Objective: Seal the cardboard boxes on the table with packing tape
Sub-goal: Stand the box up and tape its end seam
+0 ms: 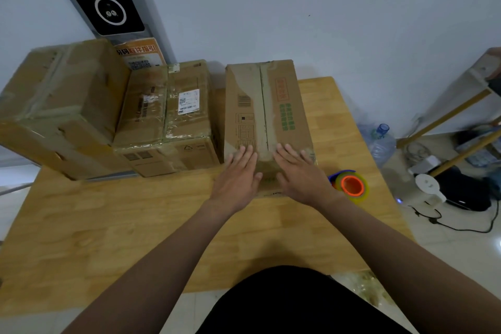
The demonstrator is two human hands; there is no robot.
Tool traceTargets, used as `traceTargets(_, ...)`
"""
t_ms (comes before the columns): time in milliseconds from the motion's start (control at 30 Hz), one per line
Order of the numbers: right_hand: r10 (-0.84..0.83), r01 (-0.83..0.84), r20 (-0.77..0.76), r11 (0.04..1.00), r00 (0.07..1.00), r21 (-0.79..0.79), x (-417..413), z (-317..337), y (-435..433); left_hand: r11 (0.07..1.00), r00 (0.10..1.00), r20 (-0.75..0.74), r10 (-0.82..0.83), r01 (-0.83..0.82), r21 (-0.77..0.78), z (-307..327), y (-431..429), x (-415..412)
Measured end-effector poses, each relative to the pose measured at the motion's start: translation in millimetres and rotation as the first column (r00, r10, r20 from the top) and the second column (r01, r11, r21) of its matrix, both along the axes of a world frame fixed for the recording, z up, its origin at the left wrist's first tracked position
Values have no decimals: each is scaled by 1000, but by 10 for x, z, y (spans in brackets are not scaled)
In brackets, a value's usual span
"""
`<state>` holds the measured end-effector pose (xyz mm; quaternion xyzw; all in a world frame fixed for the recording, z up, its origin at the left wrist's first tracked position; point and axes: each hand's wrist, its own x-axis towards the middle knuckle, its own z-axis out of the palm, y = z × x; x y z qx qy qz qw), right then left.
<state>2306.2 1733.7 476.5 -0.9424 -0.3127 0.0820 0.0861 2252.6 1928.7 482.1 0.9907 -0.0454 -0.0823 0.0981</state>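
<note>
A long cardboard box (267, 106) with green and red print lies in the middle of the wooden table (108, 225); a strip of tape runs along its top seam. My left hand (238, 173) and my right hand (301, 173) lie flat on its near end, one on each side of the seam, fingers spread. A roll of packing tape (352, 186) with an orange core rests on the table just right of my right hand. Two taped boxes stand to the left: a middle one (168, 116) with a white label and a large one (59, 106) at the far left.
The table's right edge lies just beyond the tape roll. On the floor to the right are a water bottle (382, 141), a white power strip (429, 187) and cables. A black panel (108, 0) leans on the wall behind the boxes.
</note>
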Motion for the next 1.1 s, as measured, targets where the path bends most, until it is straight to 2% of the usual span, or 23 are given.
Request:
traceTargets(300, -132, 137, 54, 986, 990, -99, -55, 51, -299, 997, 998, 3, 66, -66, 32, -39, 242, -122)
traceTargets(400, -98, 99, 19, 991, 995, -87, -22, 105, -127, 998, 999, 12, 51, -52, 45, 17, 85, -81)
traceTargets(533, -2, 0, -46, 1000, 999, -29, -44, 96, 229, 1000, 1000, -12, 4, -4, -14, 42, -142, 41)
traceTargets(667, -6, 6, 2, 999, 1000, -48, -38, 51, 116, 1000, 1000, -8, 5, -5, -16, 47, -41, 48)
traceTargets(800, -136, 137, 111, 990, 985, -8, -103, -84, -129, 995, 996, -10, 93, -93, -23, -18, 71, -46)
traceTargets(967, -271, 268, 36, 961, 962, 67, -148, -98, -124, 974, 981, -67, 182, -189, -127, -49, 35, -39)
traceTargets(1100, -335, 325, 76, 938, 939, 117, -155, -78, -22, 922, 956, -85, 282, -294, -253, -47, -81, 32)
